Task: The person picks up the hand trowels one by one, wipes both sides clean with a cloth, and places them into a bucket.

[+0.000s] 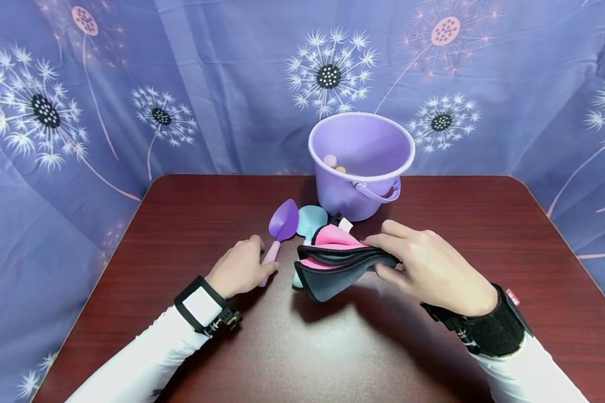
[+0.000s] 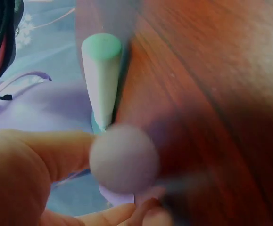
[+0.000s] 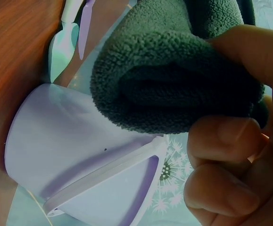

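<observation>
My left hand (image 1: 242, 266) pinches the pale pink handle of a toy shovel (image 1: 284, 222) with a purple scoop, lying on the table. In the left wrist view the round handle end (image 2: 124, 159) sits blurred between thumb and fingers. Beside it lies a second toy shovel (image 1: 311, 220), teal with a pale handle, partly hidden under a folded black-and-pink cloth item (image 1: 333, 274). My right hand (image 1: 428, 263) grips that item at its right end, above the table. The right wrist view shows its dark fleecy side (image 3: 160, 70) rolled into layers.
A purple bucket (image 1: 338, 193) with its handle hanging at the front stands at the back of the dark red table (image 1: 181, 224). Inside it are a pink ball (image 1: 330, 160) and a tan ball (image 1: 340, 169). A blue dandelion-print curtain (image 1: 242, 84) hangs behind.
</observation>
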Motion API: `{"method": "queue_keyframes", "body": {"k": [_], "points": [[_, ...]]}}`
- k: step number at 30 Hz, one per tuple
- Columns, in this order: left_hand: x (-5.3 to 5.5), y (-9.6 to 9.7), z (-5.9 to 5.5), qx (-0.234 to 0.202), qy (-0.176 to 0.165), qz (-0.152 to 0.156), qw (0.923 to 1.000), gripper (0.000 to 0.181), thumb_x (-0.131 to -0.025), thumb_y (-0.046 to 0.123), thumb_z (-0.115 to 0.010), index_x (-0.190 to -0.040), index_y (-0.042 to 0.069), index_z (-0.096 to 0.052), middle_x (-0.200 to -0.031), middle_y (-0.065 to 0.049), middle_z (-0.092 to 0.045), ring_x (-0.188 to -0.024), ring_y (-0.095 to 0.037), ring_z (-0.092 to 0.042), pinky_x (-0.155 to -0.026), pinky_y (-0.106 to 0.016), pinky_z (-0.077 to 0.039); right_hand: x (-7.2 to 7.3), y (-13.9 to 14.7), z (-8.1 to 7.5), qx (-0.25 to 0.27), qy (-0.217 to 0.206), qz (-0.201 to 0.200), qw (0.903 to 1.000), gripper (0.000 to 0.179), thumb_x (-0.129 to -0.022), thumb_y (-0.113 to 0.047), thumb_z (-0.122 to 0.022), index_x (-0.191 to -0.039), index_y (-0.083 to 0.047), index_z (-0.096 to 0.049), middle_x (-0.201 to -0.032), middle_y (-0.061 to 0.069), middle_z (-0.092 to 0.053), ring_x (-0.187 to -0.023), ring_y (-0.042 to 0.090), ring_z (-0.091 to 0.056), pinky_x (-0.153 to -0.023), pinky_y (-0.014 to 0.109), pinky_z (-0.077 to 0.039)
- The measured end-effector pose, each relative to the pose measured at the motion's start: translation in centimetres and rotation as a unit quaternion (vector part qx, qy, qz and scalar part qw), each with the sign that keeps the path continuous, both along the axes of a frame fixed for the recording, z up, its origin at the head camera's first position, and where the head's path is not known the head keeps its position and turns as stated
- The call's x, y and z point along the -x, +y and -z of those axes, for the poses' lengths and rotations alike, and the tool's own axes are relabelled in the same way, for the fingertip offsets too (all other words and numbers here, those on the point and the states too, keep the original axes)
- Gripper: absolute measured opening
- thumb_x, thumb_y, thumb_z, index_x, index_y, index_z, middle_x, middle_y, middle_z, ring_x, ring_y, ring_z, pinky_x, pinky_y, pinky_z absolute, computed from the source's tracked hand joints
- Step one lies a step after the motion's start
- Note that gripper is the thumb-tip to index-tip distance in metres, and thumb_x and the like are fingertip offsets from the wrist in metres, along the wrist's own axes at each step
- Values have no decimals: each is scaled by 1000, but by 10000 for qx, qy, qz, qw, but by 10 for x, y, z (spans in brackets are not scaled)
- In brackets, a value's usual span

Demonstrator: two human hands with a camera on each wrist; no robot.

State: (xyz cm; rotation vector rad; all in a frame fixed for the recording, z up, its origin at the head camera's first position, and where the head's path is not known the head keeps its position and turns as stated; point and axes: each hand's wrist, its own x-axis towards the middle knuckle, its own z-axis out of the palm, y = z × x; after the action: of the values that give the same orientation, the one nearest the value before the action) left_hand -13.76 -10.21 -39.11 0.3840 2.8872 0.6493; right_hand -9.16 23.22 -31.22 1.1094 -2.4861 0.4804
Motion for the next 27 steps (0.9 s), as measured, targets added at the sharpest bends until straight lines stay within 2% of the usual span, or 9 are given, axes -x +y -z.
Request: {"method": "queue_keyframes", "body": {"k": [5, 9, 12, 15, 18, 21, 27], "points": [[-2, -5, 2, 136, -4, -111, 9998, 38, -87, 33, -72, -105, 2, -62, -72, -3, -57, -62, -17, -55, -58, -32, -45, 0, -1, 1, 15, 6, -36, 10000, 27, -80, -13, -67, -107, -18, -70, -87, -14, -44, -53, -2, -34, -49, 15, -33], [-3, -10, 3, 273, 106, -142, 9995, 27, -90, 31, -68, -99, 6, -64, -73, -2, -56, -64, -19, -54, -59, -35, -46, 0, -1, 2, 23, 0, -66, 10000, 27, -80, -13, -67, -107, -18, -70, -87, -14, -43, -53, -2, -34, -50, 15, -34], [-4, -16, 3, 354, 374, -114, 9986, 20, -91, 27, -66, -93, 7, -63, -76, -3, -54, -67, -20, -53, -62, -38, -47, 1, -1, 3, 19, 11, -50, 10000, 27, -80, -13, -67, -107, -19, -70, -87, -14, -44, -53, -2, -34, -49, 15, -34], [-6, -23, 5, 349, 879, -57, 9955, 15, -92, 21, -66, -88, 7, -63, -80, -5, -54, -69, -22, -54, -64, -40, -48, 1, 0, 3, 30, 24, -43, 10000, 28, -80, -14, -68, -107, -18, -70, -88, -14, -44, -53, -2, -34, -49, 16, -33], [-9, -27, 6, 254, 1549, -9, 9876, 10, -91, 15, -68, -90, 5, -65, -84, -6, -54, -68, -25, -58, -62, -43, -50, 1, 0, 3, 28, 56, -65, 10000, 28, -81, -14, -67, -108, -17, -70, -88, -14, -44, -54, -1, -35, -49, 16, -34], [-12, -30, 7, 248, 2198, 29, 9752, 10, -89, 10, -70, -93, 2, -66, -87, -8, -53, -68, -28, -61, -59, -44, -51, 1, 0, 2, -10, 110, -49, 9999, 28, -81, -14, -68, -108, -17, -70, -87, -13, -44, -53, -1, -34, -49, 18, -34], [-18, -36, 1, 558, 3098, -206, 9489, 15, -87, 7, -71, -93, -1, -60, -89, -13, -49, -75, -33, -57, -58, -48, -51, 0, -1, 2, -127, 228, -6, 9997, 29, -80, -16, -70, -109, -18, -70, -86, -13, -43, -51, -1, -32, -46, 19, -32]]}}
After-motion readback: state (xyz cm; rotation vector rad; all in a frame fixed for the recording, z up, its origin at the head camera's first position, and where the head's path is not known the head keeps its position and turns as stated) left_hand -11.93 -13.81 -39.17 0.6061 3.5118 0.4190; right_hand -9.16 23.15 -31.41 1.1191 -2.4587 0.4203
